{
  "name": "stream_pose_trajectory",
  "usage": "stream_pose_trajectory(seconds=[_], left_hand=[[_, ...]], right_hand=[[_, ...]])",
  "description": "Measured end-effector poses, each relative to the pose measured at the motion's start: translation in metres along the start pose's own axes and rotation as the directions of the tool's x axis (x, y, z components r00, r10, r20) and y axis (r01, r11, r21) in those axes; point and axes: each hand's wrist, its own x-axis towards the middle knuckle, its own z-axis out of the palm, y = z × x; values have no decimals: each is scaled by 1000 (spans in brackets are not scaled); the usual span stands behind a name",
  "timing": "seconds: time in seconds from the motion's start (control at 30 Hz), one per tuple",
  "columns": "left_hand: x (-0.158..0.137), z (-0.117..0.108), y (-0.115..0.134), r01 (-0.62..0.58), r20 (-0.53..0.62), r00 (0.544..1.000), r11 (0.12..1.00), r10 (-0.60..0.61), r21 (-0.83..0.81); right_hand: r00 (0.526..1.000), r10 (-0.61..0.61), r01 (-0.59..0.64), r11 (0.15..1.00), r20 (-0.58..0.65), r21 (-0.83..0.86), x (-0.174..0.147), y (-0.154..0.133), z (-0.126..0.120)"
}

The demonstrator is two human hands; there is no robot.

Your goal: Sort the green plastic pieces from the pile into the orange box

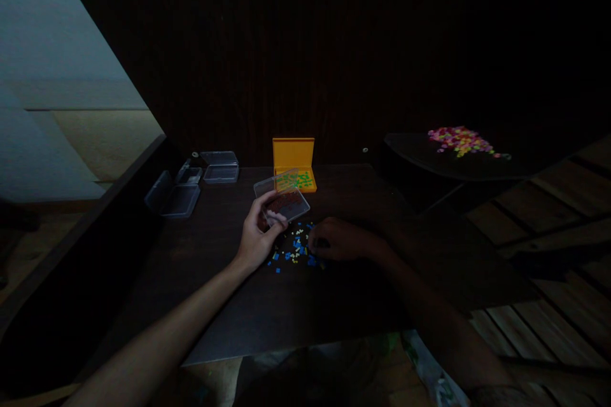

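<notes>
My left hand (pixel 260 232) grips a clear plastic box (pixel 301 205) with its lid up, tilted above the dark table. Small reddish-brown pieces (pixel 285 201) lie inside that box. On the table below it is a loose scatter of small blue, white and yellow pieces (pixel 296 248). Over the right side of this scatter is my right hand (pixel 337 240), its fingers bent and drawn together at the pieces. Whatever its fingertips hold is too dark and small to make out. Just behind the held box stands an open yellow case (pixel 293 154) with small green pieces (pixel 303 179) in it.
Several open clear boxes (pixel 179 201) stand at the table's back left. A dark side shelf (pixel 410 146) at the right carries a heap of pink, yellow and purple pieces (pixel 461 141). A raised wooden edge (pixel 95 235) borders the left, and a dark panel (pixel 296 44) rises behind.
</notes>
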Motion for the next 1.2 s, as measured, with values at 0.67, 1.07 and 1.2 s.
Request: stream_pose_trajectory(seconds=[0.67,1.07,1.2], left_hand=[[-26,23,6,58,189,980,998,-64,34],[-25,23,9,52,191,980,998,-59,42],[-25,22,9,33,199,979,998,-42,45]], right_hand=[[853,-29,-16,997,-520,-82,1,-1,-3],[894,-1,-49,994,-448,-99,0,-2,-5],[898,2,-49,994,-440,-97,-1,-2,-6]])
